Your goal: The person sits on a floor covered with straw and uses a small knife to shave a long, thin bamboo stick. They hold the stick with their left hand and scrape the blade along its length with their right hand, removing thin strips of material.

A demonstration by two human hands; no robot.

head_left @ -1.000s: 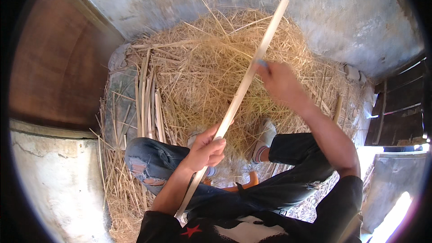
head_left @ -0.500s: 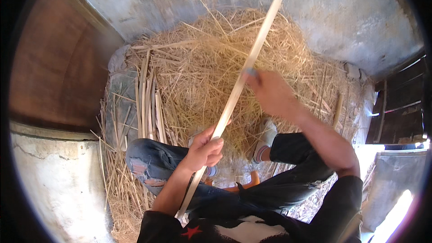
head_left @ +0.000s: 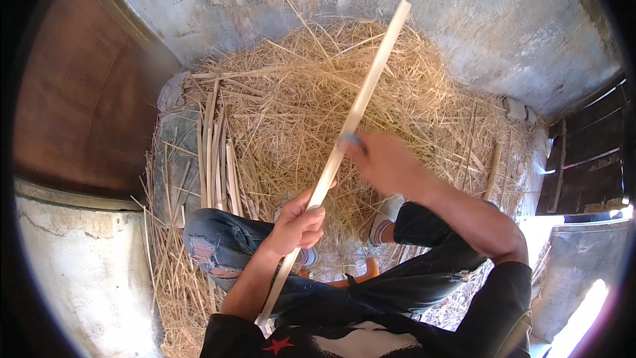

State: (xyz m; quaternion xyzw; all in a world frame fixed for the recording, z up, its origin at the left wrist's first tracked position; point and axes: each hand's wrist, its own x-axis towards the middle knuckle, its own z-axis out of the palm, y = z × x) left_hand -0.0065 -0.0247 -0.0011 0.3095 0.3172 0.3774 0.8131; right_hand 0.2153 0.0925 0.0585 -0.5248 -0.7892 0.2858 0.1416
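Observation:
A long, pale bamboo strip (head_left: pixel 369 85) slants from my lap up to the far right, its upper end above the shavings. My left hand (head_left: pixel 298 227) is wrapped round its lower part, thumb on top, with the lower end running along my forearm toward my shirt. Farther up, my right hand (head_left: pixel 391 167) is closed, its fingertips against the strip's right side and blurred by motion. Something small and blue-grey (head_left: pixel 353 140) shows at those fingertips; what it is I cannot make out.
A thick heap of straw-coloured shavings (head_left: pixel 285 126) covers the floor before my feet. Several split strips (head_left: pixel 211 152) lie on the left. A grey wall (head_left: pixel 464 40) stands behind, a brown panel (head_left: pixel 86 93) at left. An orange-brown piece (head_left: pixel 372 266) shows between my legs.
My right hand has slid down along the strip, toward my left hand. The strip's upper end has shifted slightly left and down; my left hand keeps its grip.

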